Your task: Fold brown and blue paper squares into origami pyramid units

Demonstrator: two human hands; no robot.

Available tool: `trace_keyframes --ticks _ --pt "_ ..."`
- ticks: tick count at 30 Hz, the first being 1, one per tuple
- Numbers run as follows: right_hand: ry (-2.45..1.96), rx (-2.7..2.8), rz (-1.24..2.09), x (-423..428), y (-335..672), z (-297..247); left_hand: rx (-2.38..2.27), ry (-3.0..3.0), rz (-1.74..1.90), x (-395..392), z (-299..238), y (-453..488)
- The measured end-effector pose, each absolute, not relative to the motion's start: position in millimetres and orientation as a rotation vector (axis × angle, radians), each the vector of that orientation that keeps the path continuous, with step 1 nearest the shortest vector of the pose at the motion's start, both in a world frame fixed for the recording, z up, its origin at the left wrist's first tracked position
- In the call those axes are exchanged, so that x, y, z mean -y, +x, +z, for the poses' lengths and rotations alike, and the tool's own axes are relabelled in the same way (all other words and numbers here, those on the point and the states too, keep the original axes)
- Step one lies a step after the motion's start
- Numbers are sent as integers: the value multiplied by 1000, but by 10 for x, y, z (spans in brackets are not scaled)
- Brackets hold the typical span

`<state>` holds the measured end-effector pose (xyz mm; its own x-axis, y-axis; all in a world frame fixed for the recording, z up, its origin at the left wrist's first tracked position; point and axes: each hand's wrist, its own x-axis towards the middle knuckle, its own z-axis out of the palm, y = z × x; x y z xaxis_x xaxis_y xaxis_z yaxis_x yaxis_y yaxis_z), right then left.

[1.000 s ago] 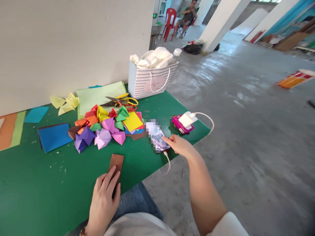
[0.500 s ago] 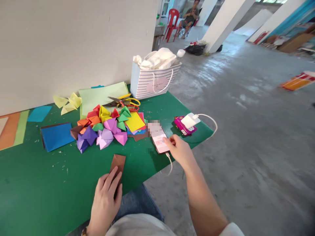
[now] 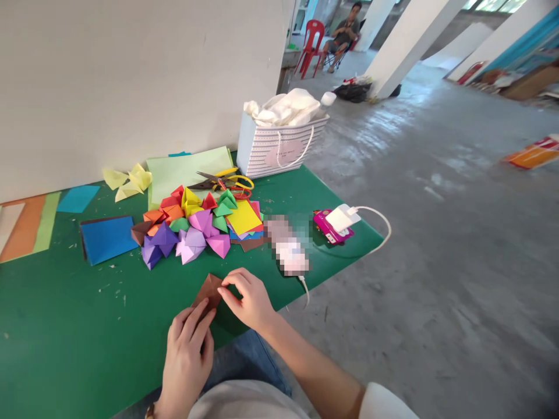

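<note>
A folded brown paper (image 3: 208,292) lies near the front edge of the green table (image 3: 65,326). My left hand (image 3: 186,358) rests flat on its near end, fingers stretched out. My right hand (image 3: 247,299) pinches the paper's right edge with bent fingers. Just right of the paper lies a phone (image 3: 288,250) with a white cable plugged in.
A heap of coloured folded paper shapes (image 3: 192,224) sits behind the brown paper, with scissors (image 3: 222,181), blue sheets (image 3: 107,237) and a light green sheet (image 3: 187,169). A striped gift bag (image 3: 279,148) stands at the back, a pink box with a charger (image 3: 336,224) at the right edge. A person sits far off.
My right hand has left the phone and moved left to the brown paper, where it now pinches the edge. My left hand has stayed on the paper.
</note>
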<state>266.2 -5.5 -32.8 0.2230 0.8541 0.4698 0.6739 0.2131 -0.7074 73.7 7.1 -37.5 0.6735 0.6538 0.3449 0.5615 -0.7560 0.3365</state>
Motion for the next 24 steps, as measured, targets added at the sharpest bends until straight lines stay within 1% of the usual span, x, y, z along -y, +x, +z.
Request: trace_keyframes --ticks 7,16,24 --pt "-1524 1533 275 69 2640 -335 -1004 2680 681 -69 -393 765" --pt "-1578 1574 158 52 2609 -345 -1009 2664 647 -133 -324 544" --pt "-1497 1816 368 -56 2182 -432 -1182 2628 653 -275 -245 219"
